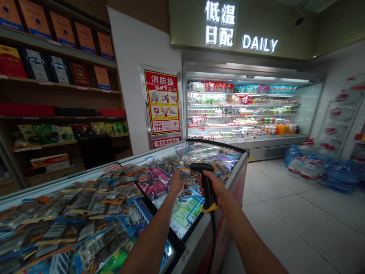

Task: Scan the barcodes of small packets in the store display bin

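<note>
My right hand (213,188) is wrapped around the grip of a black and yellow barcode scanner (209,196), whose cable hangs down in front of the chest freezer (241,179). The scanner's head faces left, close to a small packet (187,176) with a pale, striped label. My left hand (177,183) pinches this packet by its left side, above the freezer's glass top. Many similar flat packets (94,201) with orange and blue edges lie spread over the glass on the left. Under the glass, blue baskets and pink and green bags (185,209) show.
Shelves with boxes (61,70) stand at the left. A lit refrigerated display (242,110) lines the back wall. Large water bottles (343,177) stand on the tiled floor (285,220) at the right. A red fire-hydrant sign (161,102) hangs behind the freezer.
</note>
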Available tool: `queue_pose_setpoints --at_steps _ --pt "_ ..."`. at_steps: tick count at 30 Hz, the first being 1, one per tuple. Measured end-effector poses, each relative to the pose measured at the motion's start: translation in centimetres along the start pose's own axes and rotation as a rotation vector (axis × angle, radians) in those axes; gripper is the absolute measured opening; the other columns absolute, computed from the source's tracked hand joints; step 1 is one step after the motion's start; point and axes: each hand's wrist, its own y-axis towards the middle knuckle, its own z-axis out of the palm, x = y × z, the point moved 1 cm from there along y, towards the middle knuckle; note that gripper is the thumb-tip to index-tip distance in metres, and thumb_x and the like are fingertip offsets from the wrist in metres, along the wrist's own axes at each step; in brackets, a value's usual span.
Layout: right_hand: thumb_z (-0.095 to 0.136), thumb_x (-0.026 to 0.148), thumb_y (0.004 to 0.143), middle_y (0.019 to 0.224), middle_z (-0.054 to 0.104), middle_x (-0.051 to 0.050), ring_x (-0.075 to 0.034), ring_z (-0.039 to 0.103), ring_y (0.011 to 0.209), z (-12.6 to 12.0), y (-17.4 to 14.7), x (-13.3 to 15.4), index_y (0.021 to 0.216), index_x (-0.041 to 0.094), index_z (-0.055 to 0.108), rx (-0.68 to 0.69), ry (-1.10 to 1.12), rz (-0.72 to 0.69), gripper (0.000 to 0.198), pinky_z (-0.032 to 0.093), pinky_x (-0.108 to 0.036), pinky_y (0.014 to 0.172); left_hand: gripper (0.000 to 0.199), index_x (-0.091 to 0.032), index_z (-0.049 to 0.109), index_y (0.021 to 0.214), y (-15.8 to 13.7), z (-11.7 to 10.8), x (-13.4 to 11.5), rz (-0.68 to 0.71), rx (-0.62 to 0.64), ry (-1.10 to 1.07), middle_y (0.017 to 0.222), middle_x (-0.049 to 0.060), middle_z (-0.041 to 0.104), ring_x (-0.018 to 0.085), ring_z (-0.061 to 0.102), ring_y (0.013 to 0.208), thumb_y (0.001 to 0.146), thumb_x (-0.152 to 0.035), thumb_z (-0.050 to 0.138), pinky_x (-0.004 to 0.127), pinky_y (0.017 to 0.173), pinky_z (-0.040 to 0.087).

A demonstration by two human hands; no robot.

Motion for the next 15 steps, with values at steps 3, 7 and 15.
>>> queue_pose_setpoints --at_steps 3,7,15 --pt "0.049 0.038 0.074 0.047 0.05 0.002 -0.008 0.046 0.035 -0.2 -0.1 0.0 0.068 0.015 0.05 0.014 0.01 -0.014 0.023 0.036 -0.019 0.033 0.063 -0.016 0.033 0.127 -1.6 0.2 -0.4 -0.065 -0.016 0.244 0.136 0.014 0.03 0.026 0.027 0.124 0.07 -0.031 0.053 0.042 0.097 0.025" --pt "0.049 0.037 0.074 0.047 0.051 0.003 -0.008 0.046 0.035 -0.6 -0.2 0.2 0.07 0.015 0.051 0.021 0.028 -0.022 0.021 0.037 -0.02 0.033 0.077 -0.021 0.024 0.133 -3.1 1.5 -0.3 -0.068 0.152 0.428 0.143 0.013 0.012 0.035 0.009 0.128 0.067 -0.056 0.046 0.055 0.096 0.013" --pt "0.05 0.038 0.073 0.049 0.051 0.003 -0.008 0.046 0.036 -3.4 0.4 0.7 0.072 0.016 0.051 -0.032 0.055 -0.021 0.022 0.036 -0.02 0.034 0.078 -0.026 0.022 0.134 1.4 4.8 -1.6 -0.117 0.208 0.447 0.143 0.011 0.007 0.038 0.008 0.127 0.067 -0.062 0.039 0.059 0.095 0.008"
